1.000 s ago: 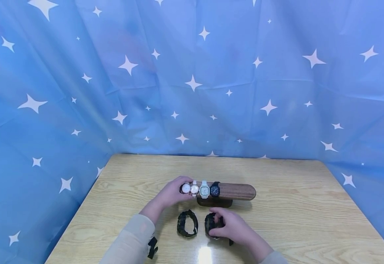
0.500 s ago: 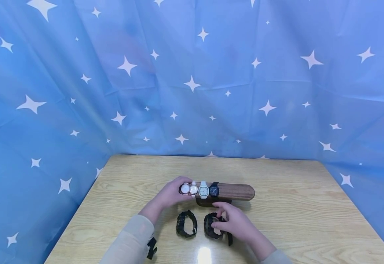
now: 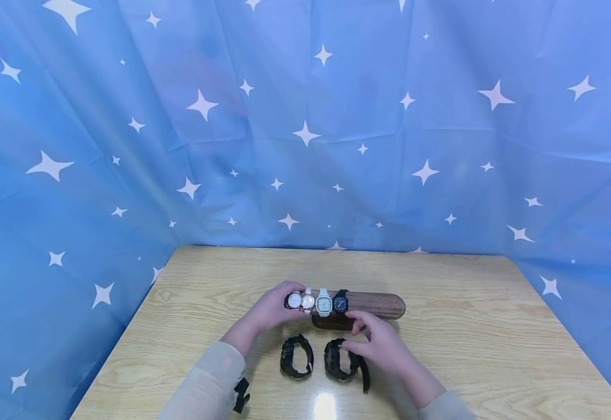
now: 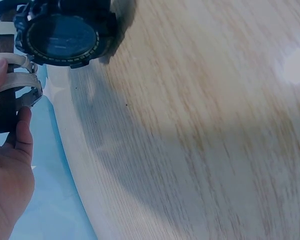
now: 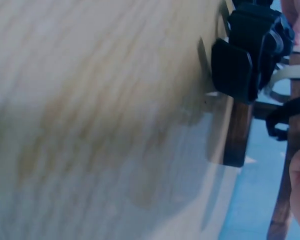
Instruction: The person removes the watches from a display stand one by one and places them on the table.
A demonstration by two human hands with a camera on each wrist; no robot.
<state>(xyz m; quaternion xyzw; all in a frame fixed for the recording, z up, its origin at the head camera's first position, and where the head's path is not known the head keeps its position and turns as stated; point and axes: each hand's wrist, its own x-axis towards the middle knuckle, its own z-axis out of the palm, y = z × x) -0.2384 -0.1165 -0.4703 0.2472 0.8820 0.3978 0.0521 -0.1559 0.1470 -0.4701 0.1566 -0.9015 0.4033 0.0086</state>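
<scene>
A dark wooden watch stand (image 3: 376,304) carries a row of watches. My left hand (image 3: 276,306) grips its left end, thumb and fingers on opposite sides of the bar. Beside that hand sit two white round watches, then a pale square watch (image 3: 324,304) and a black watch (image 3: 340,303). My right hand (image 3: 382,349) holds nothing; its index fingertip is by the bar just below the black watch. Its thumb reaches over a black sports watch (image 3: 332,359) standing on the table; contact cannot be told. Left of it stands another black sports watch (image 3: 287,356), large in the left wrist view.
The wooden table (image 3: 494,350) ends at a blue curtain with white stars (image 3: 305,134). A black strap-like piece (image 3: 241,395) shows beside the left sleeve, mostly hidden. The stand's base (image 3: 337,322) sits under the bar.
My right hand has let go of the right black sports watch and moved up and right toward the stand. That watch's strap end now shows. The left hand has stayed on the stand.
</scene>
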